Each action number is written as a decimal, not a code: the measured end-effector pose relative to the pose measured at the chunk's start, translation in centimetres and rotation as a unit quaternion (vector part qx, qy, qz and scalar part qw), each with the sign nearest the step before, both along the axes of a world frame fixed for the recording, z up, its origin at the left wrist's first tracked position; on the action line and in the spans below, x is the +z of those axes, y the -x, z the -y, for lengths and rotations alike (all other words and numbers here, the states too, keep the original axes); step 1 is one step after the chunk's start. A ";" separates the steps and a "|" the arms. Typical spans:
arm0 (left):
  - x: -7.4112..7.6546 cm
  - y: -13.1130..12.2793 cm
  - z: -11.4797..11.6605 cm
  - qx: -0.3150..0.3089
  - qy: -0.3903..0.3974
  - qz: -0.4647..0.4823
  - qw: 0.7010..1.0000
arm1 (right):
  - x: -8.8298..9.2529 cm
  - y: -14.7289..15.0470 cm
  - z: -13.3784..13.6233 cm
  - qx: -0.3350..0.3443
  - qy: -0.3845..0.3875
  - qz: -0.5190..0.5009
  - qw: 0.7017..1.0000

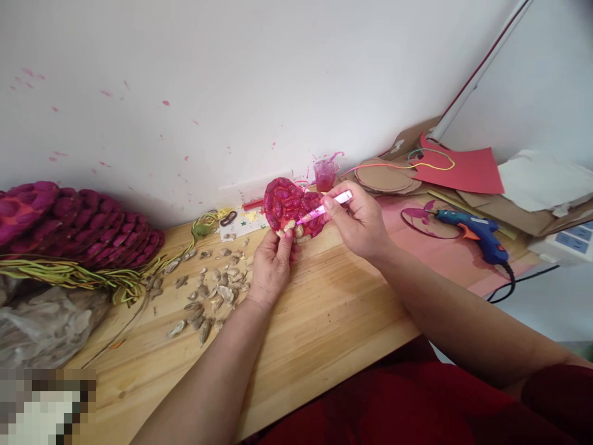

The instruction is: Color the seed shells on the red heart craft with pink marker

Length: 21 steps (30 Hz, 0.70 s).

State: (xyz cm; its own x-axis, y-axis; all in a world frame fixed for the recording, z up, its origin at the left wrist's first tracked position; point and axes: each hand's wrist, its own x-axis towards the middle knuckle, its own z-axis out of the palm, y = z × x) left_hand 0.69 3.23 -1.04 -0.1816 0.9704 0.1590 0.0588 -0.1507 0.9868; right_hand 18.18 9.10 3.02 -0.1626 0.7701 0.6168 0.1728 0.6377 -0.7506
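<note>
Near the middle of the head view, my left hand (272, 267) grips the lower edge of a figure-eight craft piece (281, 199) covered with peanut shells. Most of its shells are painted glossy magenta; a few by my left thumb are still pale. Pinched in my right hand (360, 224) is a white-handled paintbrush (341, 198), its pink-stained tip touching the piece close to the pale shells. A clear cup (325, 175) with magenta paint stands just behind. Loose peanut shells (226, 293) lie scattered to the left of my left hand.
Finished magenta pieces (88, 225) are stacked at the left, beside green cords (92, 272) and a plastic bag (50, 324). Toward the right lie a blue glue gun (482, 232), cardboard ovals (382, 176) and red paper (467, 168). A paint-spattered wall (185, 93) borders the wooden table (324, 321).
</note>
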 end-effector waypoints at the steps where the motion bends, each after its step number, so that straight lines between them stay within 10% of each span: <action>1: -0.1 0.0 0.0 -0.003 -0.002 0.010 1.000 | 0.0 0.0 0.0 -0.005 -0.001 0.003 1.000; 21: -0.3 0.2 0.0 0.023 0.030 0.047 0.998 | 1.0 0.2 1.4 0.014 -0.094 0.074 0.993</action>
State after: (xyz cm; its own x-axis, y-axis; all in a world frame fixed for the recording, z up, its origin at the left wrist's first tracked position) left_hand 0.52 3.23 -1.30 -0.2374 0.9680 0.0818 -0.0297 -0.0914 0.9954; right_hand 17.95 7.70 4.04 -0.2821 0.6373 0.7172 0.2525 0.7705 -0.5854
